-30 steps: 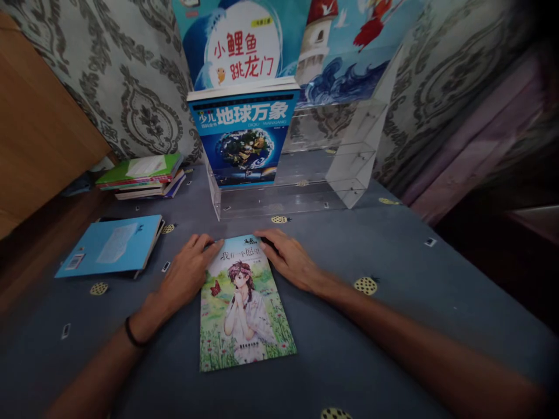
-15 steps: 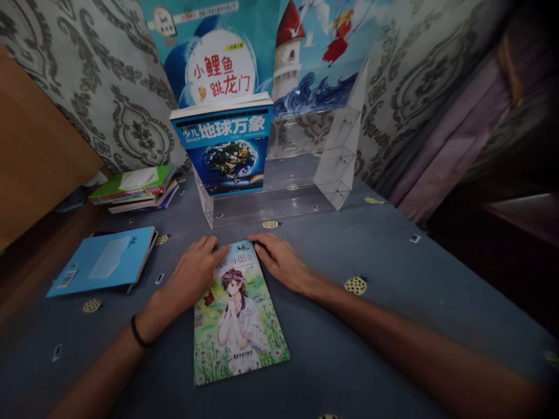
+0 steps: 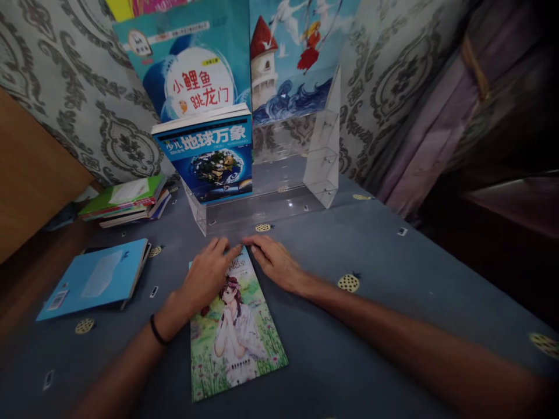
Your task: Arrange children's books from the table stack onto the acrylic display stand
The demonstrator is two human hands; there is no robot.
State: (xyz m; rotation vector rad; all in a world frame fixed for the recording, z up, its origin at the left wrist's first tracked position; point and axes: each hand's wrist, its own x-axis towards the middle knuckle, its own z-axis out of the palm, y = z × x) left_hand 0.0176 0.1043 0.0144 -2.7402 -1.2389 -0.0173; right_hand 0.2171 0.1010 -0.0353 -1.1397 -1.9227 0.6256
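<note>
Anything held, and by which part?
Can't tell if the flowery book is held; left grip lies over its upper left, right grip at its top-right corner.

Single view, head-worn, looking forward and down over the person's forearms [image 3: 384,323]. Left hand [image 3: 206,274], right hand [image 3: 278,266] and flat-lying book [image 3: 236,337] at close range, below frame centre; clear rack [image 3: 322,154] farther ahead, seen from the front and slightly above; patterned backdrop [image 3: 131,137] behind it.

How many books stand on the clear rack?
3 for sure: the Earth-cover book in front, the 小鲤鱼跳龙门 book behind it, and the tower-cover book to the right. A pink item cut off above may be another; more may be hidden.
</note>
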